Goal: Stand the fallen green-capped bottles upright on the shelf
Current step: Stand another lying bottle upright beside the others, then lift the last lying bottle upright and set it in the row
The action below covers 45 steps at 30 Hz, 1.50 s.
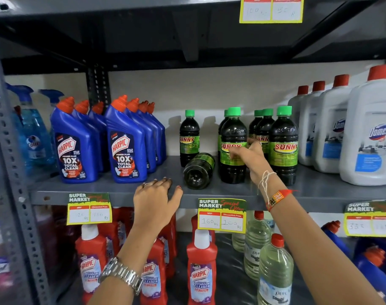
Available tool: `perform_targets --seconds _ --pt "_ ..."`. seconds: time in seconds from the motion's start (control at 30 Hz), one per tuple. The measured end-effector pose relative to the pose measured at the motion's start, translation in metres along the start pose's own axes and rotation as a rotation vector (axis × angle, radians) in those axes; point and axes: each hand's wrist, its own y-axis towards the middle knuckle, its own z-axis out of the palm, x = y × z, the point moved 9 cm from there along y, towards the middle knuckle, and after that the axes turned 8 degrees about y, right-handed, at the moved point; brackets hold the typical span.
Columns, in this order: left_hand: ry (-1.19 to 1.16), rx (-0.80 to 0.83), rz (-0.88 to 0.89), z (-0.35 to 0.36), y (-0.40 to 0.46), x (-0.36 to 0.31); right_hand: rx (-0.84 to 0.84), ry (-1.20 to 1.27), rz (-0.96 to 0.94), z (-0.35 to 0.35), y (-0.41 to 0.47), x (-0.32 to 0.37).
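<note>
One dark green-capped bottle (199, 170) lies on its side on the grey shelf (112, 190), base toward me, cap hidden behind. Several matching bottles stand upright: one alone (189, 137) at the left, a front one (232, 146) in the middle, another (283, 146) to the right, more behind. My right hand (251, 157) reaches between the two front upright bottles, fingers wrapped on the side of the middle one. My left hand (158, 199) rests flat on the shelf's front edge, fingers spread, just left of the fallen bottle and holding nothing.
Blue Harpic bottles (126, 146) stand left of the green-capped group, white Domex bottles (368, 137) to the right. Price tags (221, 216) hang on the shelf edge. Red Harpic bottles (200, 269) and clear bottles (273, 271) fill the shelf below. Another shelf is overhead.
</note>
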Motion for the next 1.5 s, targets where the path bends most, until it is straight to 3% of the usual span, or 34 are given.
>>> perform_targets --seconds 0.23,0.6,0.73,0.8,0.97,1.07,1.27,1.43,1.5 --pt "-0.007 0.003 0.001 0.001 0.0 0.0 -0.085 -0.365 -0.189 -0.002 -0.009 0.003" --pt "-0.011 -0.01 -0.001 -0.001 0.0 -0.001 0.211 0.097 0.093 -0.004 0.002 -0.019" --pt "-0.021 -0.006 -0.003 -0.001 0.0 -0.001 0.219 0.083 0.109 0.0 -0.005 -0.018" --pt "-0.024 -0.008 -0.005 -0.001 0.0 -0.001 0.144 -0.06 0.016 -0.003 -0.012 -0.007" --pt "-0.033 -0.022 -0.001 -0.004 -0.001 -0.001 -0.147 -0.472 -0.503 0.009 -0.067 0.054" --pt "-0.049 -0.028 -0.002 -0.004 0.0 0.001 0.011 -0.597 -0.602 0.051 -0.081 0.07" --pt "-0.046 -0.026 -0.007 -0.004 -0.001 0.0 0.334 -1.087 -0.279 0.122 -0.052 0.05" --pt "-0.062 -0.039 -0.01 -0.006 0.0 0.001 0.559 -1.028 -0.072 0.149 -0.036 0.023" --pt "-0.072 -0.044 -0.017 -0.007 -0.001 0.003 0.538 -1.039 -0.072 0.155 -0.027 0.019"
